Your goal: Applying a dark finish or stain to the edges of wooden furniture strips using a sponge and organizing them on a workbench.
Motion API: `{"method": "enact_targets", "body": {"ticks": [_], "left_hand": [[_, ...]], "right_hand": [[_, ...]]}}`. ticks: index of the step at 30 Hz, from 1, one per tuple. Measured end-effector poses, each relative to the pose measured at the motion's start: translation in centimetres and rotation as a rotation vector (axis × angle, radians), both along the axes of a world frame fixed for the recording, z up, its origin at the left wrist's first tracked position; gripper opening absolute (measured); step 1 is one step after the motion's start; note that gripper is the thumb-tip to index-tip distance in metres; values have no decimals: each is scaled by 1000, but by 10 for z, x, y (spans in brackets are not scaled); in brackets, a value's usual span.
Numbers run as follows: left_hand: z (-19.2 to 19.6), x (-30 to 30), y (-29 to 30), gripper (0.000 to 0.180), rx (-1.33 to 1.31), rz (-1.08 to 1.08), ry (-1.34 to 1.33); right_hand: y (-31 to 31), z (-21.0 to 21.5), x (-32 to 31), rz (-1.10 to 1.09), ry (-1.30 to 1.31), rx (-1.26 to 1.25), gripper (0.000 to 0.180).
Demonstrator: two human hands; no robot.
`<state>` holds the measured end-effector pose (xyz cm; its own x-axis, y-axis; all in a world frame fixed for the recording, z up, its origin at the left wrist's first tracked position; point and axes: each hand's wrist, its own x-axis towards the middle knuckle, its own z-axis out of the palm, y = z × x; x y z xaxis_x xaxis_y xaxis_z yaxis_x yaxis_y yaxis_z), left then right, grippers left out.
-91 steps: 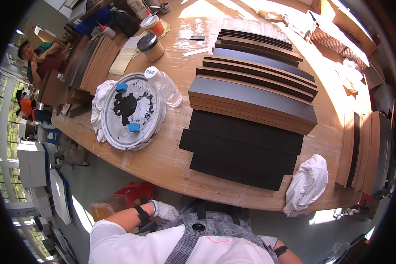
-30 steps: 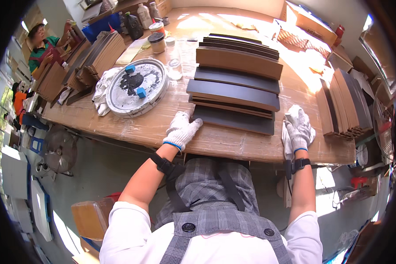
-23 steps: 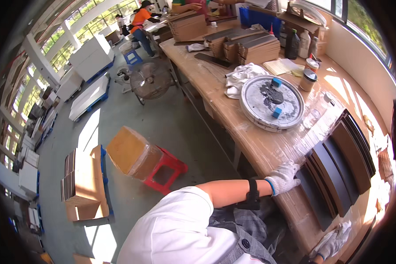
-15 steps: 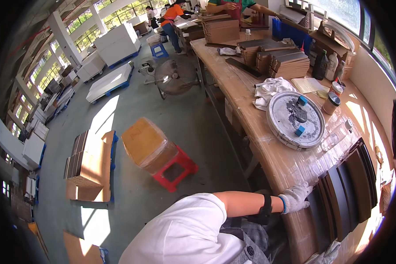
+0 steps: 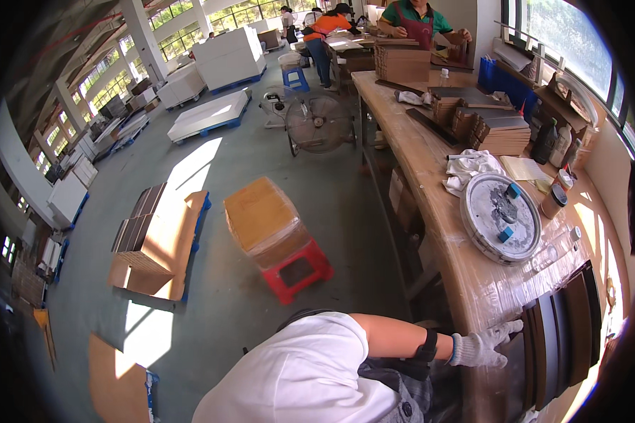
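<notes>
My left hand (image 5: 481, 347), in a white knit glove, reaches across the table's near edge with fingers stretched and spread. Its fingertips are at the ends of several long dark panels (image 5: 543, 345), which lie side by side and partly overlap. Nothing shows in its grasp. Of my right hand only a pale sliver of glove (image 5: 532, 416) shows at the lower edge; its fingers are hidden. Past the panels sits a round grey lid (image 5: 502, 220) smeared with dark paste, bearing two blue blocks (image 5: 506, 234).
Rags (image 5: 474, 168), jars (image 5: 554, 201), bottles and stacked dark panels (image 5: 497, 123) occupy the film-covered table (image 5: 441, 243). A carton (image 5: 262, 217) rests on a red stool (image 5: 298, 273) to the left. A fan (image 5: 319, 124) stands beyond; co-workers (image 5: 327, 32) are farther off.
The view has swung left, so the scene sits farther right and lower. My left hand's fingers have spread over the panels. My right hand has nearly left the picture.
</notes>
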<state>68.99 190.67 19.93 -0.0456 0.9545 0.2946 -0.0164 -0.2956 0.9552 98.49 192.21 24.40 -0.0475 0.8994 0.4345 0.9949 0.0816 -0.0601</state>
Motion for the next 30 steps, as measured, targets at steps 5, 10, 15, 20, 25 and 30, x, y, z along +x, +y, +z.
{"method": "enact_targets", "body": {"ticks": [5,10,15,20,25,30], "left_hand": [[10,-1,1,91,-60,-54,217],[27,-5,-9,77,-185,-117,226],[33,0,-19,70,-175,-137,213],[37,2,-26,68,38,-88,199],[72,-17,-55,70,-20,-222,93],[52,-14,-64,70,26,-138,114]], "right_hand": [[0,-6,0,-45,-11,78,51],[-4,10,-16,-93,168,43,50],[-2,15,-11,-159,-34,-1,50],[-16,34,-30,-224,187,-48,55],[-15,20,-23,-224,205,9,57],[-6,17,-20,-184,311,-82,60]]}}
